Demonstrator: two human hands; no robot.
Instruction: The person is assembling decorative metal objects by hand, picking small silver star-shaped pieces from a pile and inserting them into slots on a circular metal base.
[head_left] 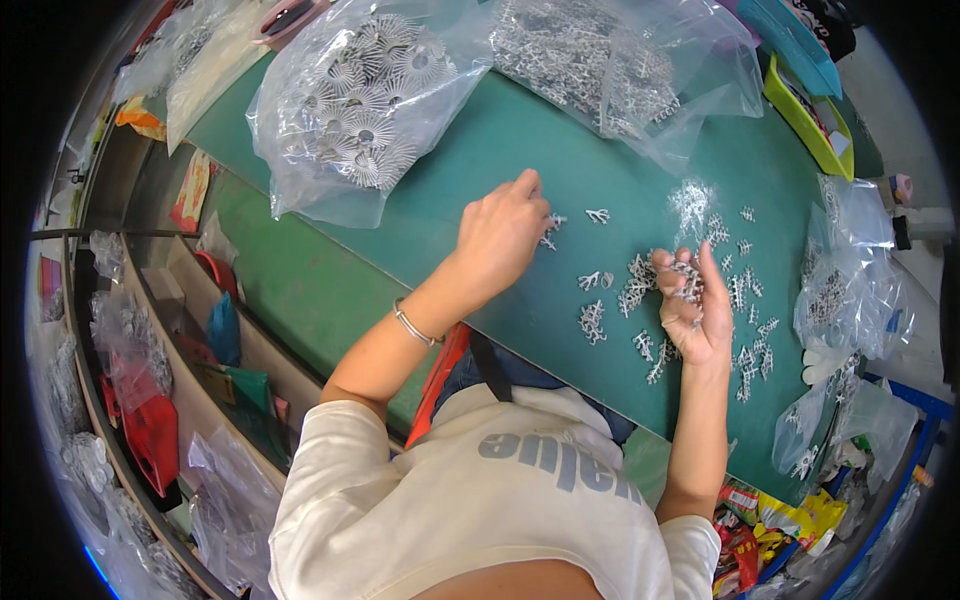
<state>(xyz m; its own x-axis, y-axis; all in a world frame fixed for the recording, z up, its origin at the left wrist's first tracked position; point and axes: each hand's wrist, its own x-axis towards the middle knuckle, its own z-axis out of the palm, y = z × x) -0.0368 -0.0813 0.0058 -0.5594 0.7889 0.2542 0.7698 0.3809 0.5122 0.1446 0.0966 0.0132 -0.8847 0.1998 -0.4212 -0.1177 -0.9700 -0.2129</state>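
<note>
My left hand [505, 228] is over the green tabletop [440, 225] with its fingers drawn together; what they may pinch is hidden. Right beside its fingertips lie small silver branch-shaped metal pieces [553, 232]. Palm up, my right hand [702, 318] cups a small heap of the same silver pieces [688, 282], its fingers curled round them and the thumb raised. More loose branch-shaped pieces [592, 322] lie scattered around the right hand, and a single one [598, 215] lies between the hands. A small pile of fine silver bits [692, 205] sits beyond the right hand.
A clear bag of round, finned silver pieces [365, 120] stands at the far left. Another clear bag [600, 70] of branch-like pieces lies at the back. A lime-green tray [815, 125] is at the far right. Shelves with bags and a red bin [150, 440] are at left.
</note>
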